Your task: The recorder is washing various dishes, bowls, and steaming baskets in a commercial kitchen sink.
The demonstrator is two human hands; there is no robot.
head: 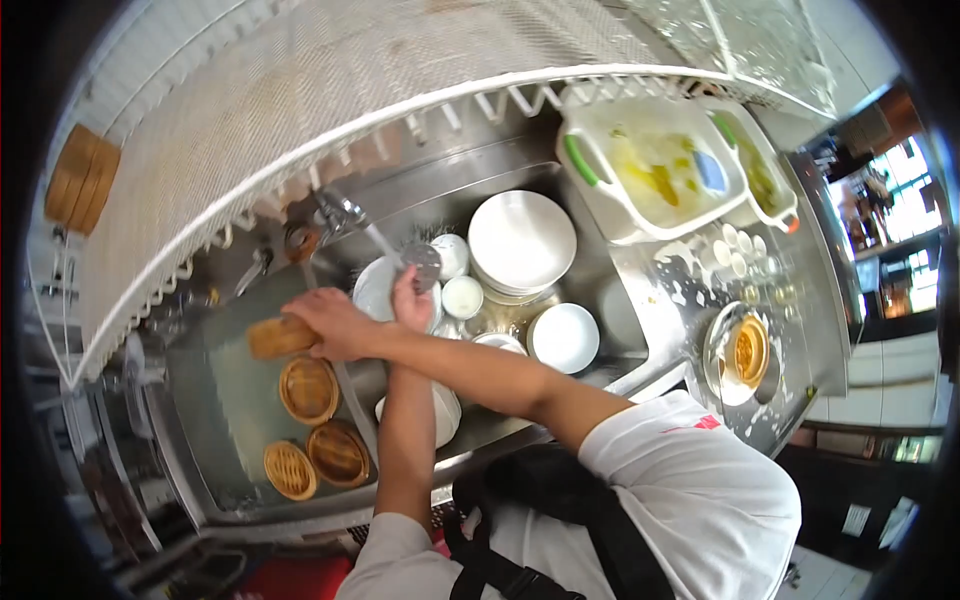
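Note:
My right arm crosses over my left. My right hand grips a small bamboo steamer piece above the water of the left sink basin. Just below it float more round bamboo steamer pieces, one with a slatted face. My left hand holds a round grey item, blurred, perhaps a scourer or a glass, beside the water stream from the faucet. Around it in the middle basin are a white bowl partly behind my left hand, small white cups, stacked white plates and another white bowl.
White tubs with green handles stand at the back right, holding yellowish liquid. On the right steel counter are small cups and a plate bearing a food-soiled bowl. A white wire rack overhangs the sink. A divider separates the basins.

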